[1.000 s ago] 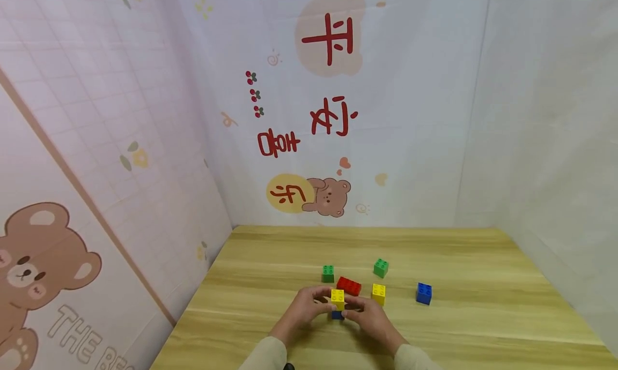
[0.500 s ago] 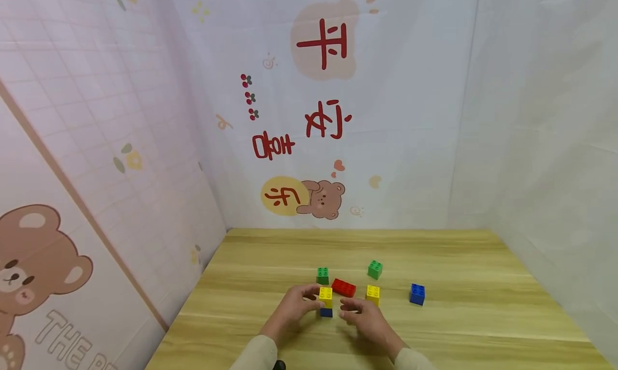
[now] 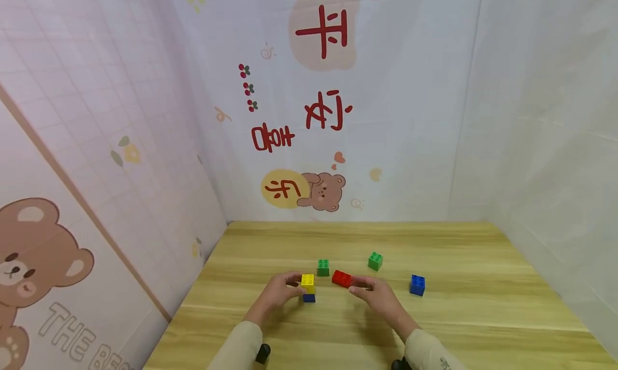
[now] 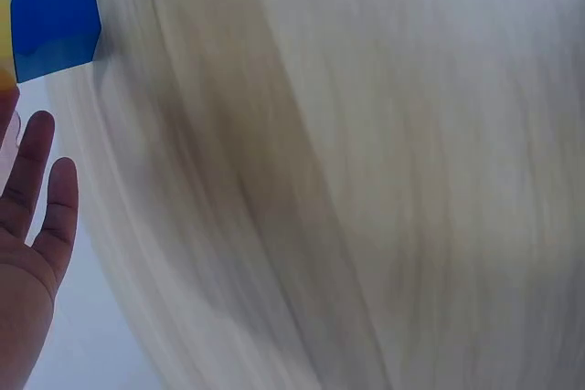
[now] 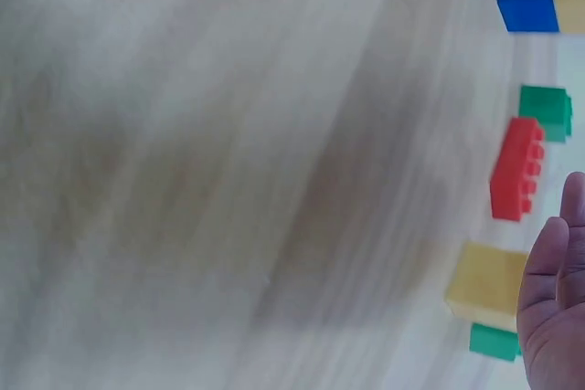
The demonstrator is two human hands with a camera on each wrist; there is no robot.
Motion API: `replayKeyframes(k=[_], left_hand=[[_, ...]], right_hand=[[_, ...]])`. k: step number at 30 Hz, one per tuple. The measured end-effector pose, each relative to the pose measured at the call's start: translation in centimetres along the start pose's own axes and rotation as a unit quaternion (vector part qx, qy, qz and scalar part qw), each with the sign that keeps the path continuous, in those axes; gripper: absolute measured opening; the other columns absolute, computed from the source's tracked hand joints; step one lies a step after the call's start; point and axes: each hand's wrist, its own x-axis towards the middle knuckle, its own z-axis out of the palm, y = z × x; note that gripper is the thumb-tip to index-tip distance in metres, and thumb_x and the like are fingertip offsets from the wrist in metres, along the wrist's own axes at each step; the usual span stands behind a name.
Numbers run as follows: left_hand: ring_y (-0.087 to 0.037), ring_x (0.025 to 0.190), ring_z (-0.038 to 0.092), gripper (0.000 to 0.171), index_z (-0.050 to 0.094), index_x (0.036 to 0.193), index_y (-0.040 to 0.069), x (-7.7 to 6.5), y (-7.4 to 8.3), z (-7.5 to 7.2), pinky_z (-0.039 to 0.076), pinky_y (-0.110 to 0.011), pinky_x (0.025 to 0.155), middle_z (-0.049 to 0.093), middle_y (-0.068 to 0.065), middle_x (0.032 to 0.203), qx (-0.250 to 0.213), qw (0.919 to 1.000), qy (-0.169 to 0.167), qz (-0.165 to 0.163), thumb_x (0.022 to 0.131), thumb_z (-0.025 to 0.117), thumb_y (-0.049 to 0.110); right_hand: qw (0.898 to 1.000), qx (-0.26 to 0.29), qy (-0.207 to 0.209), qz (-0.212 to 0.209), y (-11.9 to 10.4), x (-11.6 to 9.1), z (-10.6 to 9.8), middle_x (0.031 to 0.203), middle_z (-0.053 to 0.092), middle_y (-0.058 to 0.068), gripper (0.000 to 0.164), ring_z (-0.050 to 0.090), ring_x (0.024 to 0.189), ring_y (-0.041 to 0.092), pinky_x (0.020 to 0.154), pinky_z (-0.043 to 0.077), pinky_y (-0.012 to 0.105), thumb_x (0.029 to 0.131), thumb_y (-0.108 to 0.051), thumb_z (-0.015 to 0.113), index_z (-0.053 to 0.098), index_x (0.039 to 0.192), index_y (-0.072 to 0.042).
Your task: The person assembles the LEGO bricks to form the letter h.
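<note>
My left hand [image 3: 279,293] pinches a small stack of toy building bricks, a yellow brick [image 3: 308,282] on top of a blue brick [image 3: 309,298]. In the left wrist view the blue brick [image 4: 57,26] shows at the upper left, beside the spread lower fingers [image 4: 62,198]. My right hand [image 3: 380,299] reaches toward the red brick [image 3: 340,278], thumb and forefinger apart, fingertips right at its right end. A second yellow brick [image 5: 484,285] is hidden behind this hand in the head view; the right wrist view shows it beside the fingers.
A green brick [image 3: 323,267] stands just behind the red one. Another green brick [image 3: 375,261] lies farther back, and a blue brick [image 3: 417,285] is at the right. The wooden table [image 3: 463,327] meets white printed cloth walls [image 3: 405,118].
My left hand has carried the yellow-and-blue stack to the left. My right hand has let go of the stack and moved forward to the red brick, covering the second yellow brick.
</note>
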Motion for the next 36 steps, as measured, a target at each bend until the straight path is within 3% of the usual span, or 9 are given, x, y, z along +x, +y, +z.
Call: replayKeyframes(k=[4,10,15,25,36], left_hand=[[-0.036,0.114,0.057,0.04,0.066,0.129,0.01,-0.1,-0.3,-0.9,0.046,-0.054,0.095,0.064,-0.01,0.125,0.009,0.9999,0.007,-0.006,0.091,0.074,0.022],[-0.04,0.12,0.053,0.064,0.052,0.143,0.004,-0.5,-0.6,-1.3,0.046,-0.055,0.095,0.059,-0.015,0.133,0.002,0.9996,0.001,-0.027,0.089,0.077,0.026],[-0.038,0.127,0.048,0.073,0.044,0.149,0.009,0.1,-0.1,-1.7,0.043,-0.057,0.099,0.053,-0.014,0.14,-0.006,0.9993,0.011,-0.036,0.089,0.075,0.037],[-0.034,0.128,0.048,0.069,0.047,0.149,0.016,2.6,3.8,-2.9,0.043,-0.055,0.1,0.053,-0.01,0.141,0.004,0.9993,0.036,-0.009,0.09,0.073,0.041],[-0.028,0.13,0.048,0.064,0.048,0.148,0.019,4.6,7.9,-1.1,0.041,-0.051,0.104,0.054,-0.004,0.141,-0.019,0.999,0.033,0.025,0.091,0.072,0.039]], right_hand=[[1.0,0.017,0.021,0.011,-0.3,0.3,-1.2,0.118,0.068,0.008,0.04,0.062,0.111,0.029,0.09,0.052,0.044,0.094,-0.023,0.07,0.065,0.129,-0.004],[0.999,0.014,0.04,0.027,-0.2,0.2,-3.5,0.127,0.064,0.011,0.043,0.058,0.118,0.032,0.097,0.048,0.048,0.097,-0.026,0.066,0.061,0.135,-0.006],[0.998,0.01,0.058,0.034,0.0,0.3,-5.6,0.132,0.061,0.015,0.051,0.057,0.12,0.032,0.1,0.045,0.05,0.097,-0.032,0.065,0.056,0.14,-0.005],[0.996,-0.026,0.087,0.027,0.7,0.5,-9.1,0.135,0.057,0.02,0.056,0.057,0.12,0.036,0.098,0.047,0.049,0.1,-0.035,0.061,0.049,0.145,-0.005],[0.992,-0.057,0.104,0.031,1.7,0.4,-11.3,0.139,0.054,0.022,0.06,0.049,0.128,0.041,0.103,0.04,0.055,0.1,-0.039,0.059,0.047,0.146,-0.003]])
